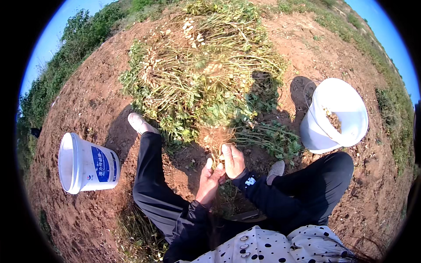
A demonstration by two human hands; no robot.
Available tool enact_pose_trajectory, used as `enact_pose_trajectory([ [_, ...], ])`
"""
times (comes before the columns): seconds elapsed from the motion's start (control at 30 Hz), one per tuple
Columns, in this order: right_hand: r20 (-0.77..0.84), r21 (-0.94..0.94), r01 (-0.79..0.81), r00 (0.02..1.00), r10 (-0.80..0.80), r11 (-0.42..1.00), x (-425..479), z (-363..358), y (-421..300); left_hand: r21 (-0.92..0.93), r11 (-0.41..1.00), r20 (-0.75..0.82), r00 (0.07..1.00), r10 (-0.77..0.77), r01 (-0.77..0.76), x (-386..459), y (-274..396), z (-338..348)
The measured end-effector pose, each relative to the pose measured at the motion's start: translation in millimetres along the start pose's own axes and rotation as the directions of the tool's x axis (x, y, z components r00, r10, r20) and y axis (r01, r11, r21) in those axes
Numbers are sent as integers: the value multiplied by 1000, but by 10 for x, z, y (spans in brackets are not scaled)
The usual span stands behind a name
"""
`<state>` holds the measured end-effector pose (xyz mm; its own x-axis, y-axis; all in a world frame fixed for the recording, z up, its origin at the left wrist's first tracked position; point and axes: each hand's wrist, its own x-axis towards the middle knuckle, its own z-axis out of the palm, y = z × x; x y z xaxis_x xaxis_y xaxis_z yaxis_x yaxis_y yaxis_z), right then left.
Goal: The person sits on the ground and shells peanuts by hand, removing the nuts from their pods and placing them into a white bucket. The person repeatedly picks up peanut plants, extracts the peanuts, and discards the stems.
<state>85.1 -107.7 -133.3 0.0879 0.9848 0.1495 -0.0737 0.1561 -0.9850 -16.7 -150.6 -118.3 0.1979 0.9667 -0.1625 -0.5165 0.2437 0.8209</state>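
Between my legs, my left hand (210, 179) and my right hand (234, 161) meet at the root end of a peanut plant (215, 139). Thin brown roots and a few pale pods show above the fingers. My left thumb points up along the roots, while my right thumb and fingers pinch the bunch from the other side. How many pods lie inside the fingers is hidden. Just beyond the hands spreads a large heap of pulled peanut plants (197, 82), with clusters of pods (189, 29) among the stems.
To the right, a white bucket (310, 128) with a wire handle holds peanuts (334, 121) at its bottom. Another white bucket (87, 167), with a blue printed label, is on the soil (82, 111) at left. More stalks (139, 227) lie behind my left leg.
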Motion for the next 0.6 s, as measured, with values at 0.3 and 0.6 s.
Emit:
enact_pose_trajectory([
  [0.3, 135, -423, 144, 986, -94, 895, 164, -202, 427, -25, 997, -62, 996, -68, 66, 4, -121, -61],
  [0.6, 269, -465, 120, 963, 11, 877, 334, -375, 693, 69, 998, -19, 1000, 1, 0, -28, -120, -47],
])
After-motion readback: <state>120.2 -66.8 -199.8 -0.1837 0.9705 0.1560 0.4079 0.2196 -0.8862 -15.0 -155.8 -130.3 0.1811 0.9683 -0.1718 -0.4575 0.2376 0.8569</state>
